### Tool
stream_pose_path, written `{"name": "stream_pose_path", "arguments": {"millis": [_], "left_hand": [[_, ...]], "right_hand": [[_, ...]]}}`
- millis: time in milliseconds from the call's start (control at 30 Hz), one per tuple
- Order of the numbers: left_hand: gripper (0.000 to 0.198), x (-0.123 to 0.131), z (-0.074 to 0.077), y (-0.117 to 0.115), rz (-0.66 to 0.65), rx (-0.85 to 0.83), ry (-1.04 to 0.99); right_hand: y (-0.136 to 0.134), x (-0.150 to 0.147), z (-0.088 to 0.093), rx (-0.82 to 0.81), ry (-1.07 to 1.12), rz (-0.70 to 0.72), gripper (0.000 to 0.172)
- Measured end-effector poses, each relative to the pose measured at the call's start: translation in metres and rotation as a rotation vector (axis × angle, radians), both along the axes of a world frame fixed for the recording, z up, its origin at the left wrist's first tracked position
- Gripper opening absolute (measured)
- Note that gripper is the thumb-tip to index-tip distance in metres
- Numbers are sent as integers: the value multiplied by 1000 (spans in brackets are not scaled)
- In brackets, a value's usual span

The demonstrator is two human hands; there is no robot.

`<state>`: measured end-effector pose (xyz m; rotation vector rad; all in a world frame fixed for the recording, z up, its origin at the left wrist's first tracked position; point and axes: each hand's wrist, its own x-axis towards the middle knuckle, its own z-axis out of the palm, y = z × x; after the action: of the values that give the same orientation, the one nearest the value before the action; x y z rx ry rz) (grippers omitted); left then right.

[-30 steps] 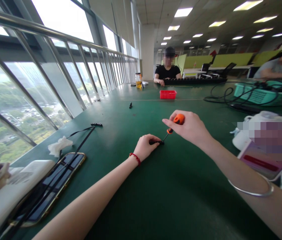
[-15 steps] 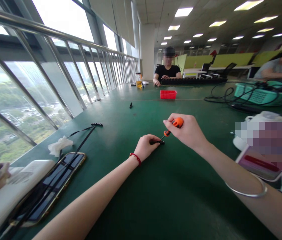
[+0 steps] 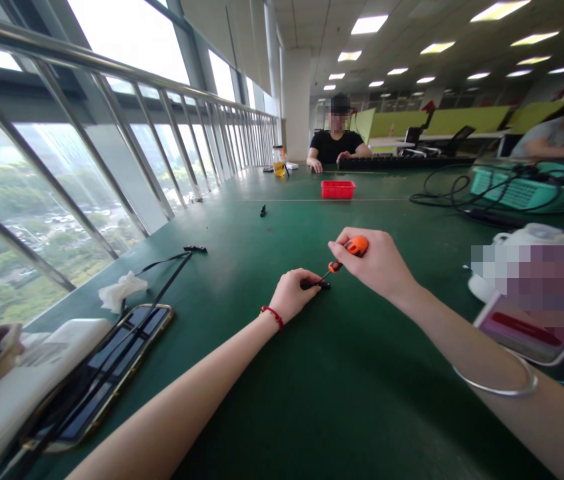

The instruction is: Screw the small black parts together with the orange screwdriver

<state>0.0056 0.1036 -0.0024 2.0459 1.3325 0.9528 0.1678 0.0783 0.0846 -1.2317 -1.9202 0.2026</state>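
Note:
On the green tabletop (image 3: pixel 242 260), my left hand (image 3: pixel 293 293) pinches a small black part (image 3: pixel 323 285) and holds it down. Most of that part is covered by my fingers, so its kind cannot be made out. My right hand (image 3: pixel 377 257) is wrapped round the handle of an orange and black screwdriver (image 3: pixel 357 247), just to the right and above. The screwdriver slants down to the left, its thin shaft reaching the black part beside my left fingertips. Its very tip is hidden.
A phone (image 3: pixel 112 373), a white case (image 3: pixel 7 393) and crumpled tissue (image 3: pixel 122 291) lie left, with a black strap (image 3: pixel 172 277). Ahead are a red tray (image 3: pixel 338 190) and a small black piece (image 3: pixel 263 211). A teal basket (image 3: pixel 517 190) with cables stands right. A person (image 3: pixel 337 143) sits opposite.
My hands, the screwdriver and the black part keep nearly the same place. The view has shifted very slightly. The person opposite has moved one hand to the right along the long black object.

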Motion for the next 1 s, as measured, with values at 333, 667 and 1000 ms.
{"name": "stream_pose_path", "arguments": {"millis": [333,667,1000], "left_hand": [[15,0,0,1,1,2,3],[15,0,0,0,1,14,5],[15,0,0,0,8,12,10]], "right_hand": [[-2,-1,1,45,34,5,29],[-1,0,0,15,-8,-1,26],[-1,-1,0,11,-15,-1,25]]}}
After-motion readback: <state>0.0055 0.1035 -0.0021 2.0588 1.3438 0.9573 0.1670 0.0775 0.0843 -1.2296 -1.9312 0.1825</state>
